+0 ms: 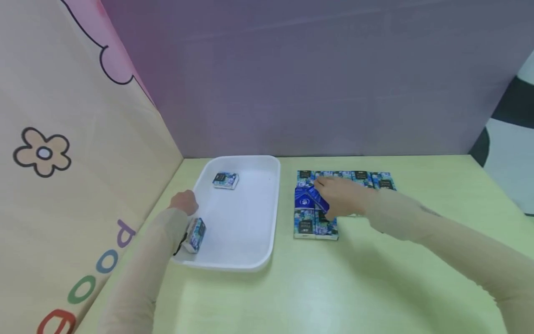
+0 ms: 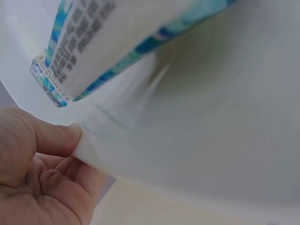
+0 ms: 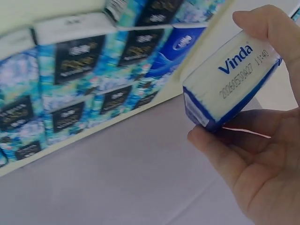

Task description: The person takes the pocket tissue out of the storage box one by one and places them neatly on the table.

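Note:
My left hand (image 1: 183,202) pinches the left rim of a white plastic tray (image 1: 239,227), thumb inside, as the left wrist view shows. One floral tissue pack (image 1: 225,180) lies near the tray's far end. Another pack (image 1: 195,235) leans against its left wall, close to my left wrist. Over on the right, my right hand (image 1: 344,197) holds a blue-and-white Vinda tissue pack (image 3: 229,84) between thumb and fingers, tilted, above rows of packs. Beneath it, a blue pack (image 1: 303,198) lies among the floral tissue packs (image 1: 304,223); my hand and forearm hide part of these rows.
The packs lie side by side on a pale green table (image 1: 317,287), right of the tray. A grey-purple panel (image 1: 325,93) stands along the table's back edge. To the left rises a cream printed cloth (image 1: 92,185).

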A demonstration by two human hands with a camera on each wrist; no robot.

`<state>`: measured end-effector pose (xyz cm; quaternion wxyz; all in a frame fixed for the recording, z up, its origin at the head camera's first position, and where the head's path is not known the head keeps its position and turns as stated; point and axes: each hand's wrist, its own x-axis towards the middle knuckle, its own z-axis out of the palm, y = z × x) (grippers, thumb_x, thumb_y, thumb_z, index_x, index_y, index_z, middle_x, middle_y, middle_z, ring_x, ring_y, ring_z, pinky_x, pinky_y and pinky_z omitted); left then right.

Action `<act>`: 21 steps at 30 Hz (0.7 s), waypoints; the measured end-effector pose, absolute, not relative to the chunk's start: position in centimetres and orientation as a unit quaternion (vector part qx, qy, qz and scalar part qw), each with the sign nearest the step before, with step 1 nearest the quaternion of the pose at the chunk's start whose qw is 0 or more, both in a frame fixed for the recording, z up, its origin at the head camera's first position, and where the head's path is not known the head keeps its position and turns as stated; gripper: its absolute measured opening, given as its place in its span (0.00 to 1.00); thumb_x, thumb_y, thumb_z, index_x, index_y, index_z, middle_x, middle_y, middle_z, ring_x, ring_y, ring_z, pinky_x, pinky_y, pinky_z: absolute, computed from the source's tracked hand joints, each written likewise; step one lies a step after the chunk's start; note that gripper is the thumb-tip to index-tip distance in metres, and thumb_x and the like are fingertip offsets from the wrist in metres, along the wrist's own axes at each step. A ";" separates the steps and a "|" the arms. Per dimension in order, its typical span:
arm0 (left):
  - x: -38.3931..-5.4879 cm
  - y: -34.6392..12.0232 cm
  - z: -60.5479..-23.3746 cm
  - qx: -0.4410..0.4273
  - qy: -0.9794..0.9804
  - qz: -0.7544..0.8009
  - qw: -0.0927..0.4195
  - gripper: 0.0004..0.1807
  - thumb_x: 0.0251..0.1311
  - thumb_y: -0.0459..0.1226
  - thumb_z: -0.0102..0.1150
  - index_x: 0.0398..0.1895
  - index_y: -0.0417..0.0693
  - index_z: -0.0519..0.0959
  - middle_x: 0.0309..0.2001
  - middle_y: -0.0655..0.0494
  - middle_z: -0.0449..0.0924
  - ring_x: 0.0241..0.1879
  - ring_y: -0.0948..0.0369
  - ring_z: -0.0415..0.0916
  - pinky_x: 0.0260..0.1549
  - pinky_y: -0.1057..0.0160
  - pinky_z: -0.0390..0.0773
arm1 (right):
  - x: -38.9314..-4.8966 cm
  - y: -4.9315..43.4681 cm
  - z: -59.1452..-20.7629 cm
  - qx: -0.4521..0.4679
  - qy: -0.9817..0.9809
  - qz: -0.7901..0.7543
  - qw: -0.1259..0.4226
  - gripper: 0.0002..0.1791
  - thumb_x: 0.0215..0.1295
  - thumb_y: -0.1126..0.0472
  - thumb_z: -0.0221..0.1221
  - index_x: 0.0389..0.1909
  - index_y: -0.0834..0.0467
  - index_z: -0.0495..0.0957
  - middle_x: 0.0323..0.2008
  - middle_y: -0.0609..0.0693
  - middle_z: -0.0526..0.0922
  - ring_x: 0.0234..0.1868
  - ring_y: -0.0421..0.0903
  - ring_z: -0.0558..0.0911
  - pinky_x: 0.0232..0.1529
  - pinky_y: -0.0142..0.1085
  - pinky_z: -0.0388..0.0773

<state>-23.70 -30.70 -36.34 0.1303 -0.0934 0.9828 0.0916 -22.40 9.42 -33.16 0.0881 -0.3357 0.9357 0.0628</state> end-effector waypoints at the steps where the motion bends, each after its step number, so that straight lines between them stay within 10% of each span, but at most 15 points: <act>1: -23.7 -30.7 -36.4 -0.093 0.983 0.091 0.130 0.14 0.58 0.33 0.46 0.41 0.28 0.72 0.32 0.38 0.77 0.32 0.48 0.76 0.35 0.54 0.76 | -22.2 9.7 -33.3 -0.329 0.939 0.058 0.089 0.50 0.46 0.48 0.67 0.65 0.69 0.56 0.65 0.66 0.59 0.64 0.63 0.62 0.61 0.52 0.61; 21: -23.8 -30.5 -36.4 -0.091 0.986 0.067 0.120 0.14 0.56 0.33 0.47 0.39 0.27 0.73 0.30 0.37 0.77 0.31 0.48 0.76 0.35 0.53 0.76 | -18.2 14.4 -36.7 -0.235 0.969 0.020 0.068 0.48 0.45 0.46 0.67 0.59 0.75 0.62 0.58 0.72 0.66 0.56 0.68 0.68 0.51 0.55 0.70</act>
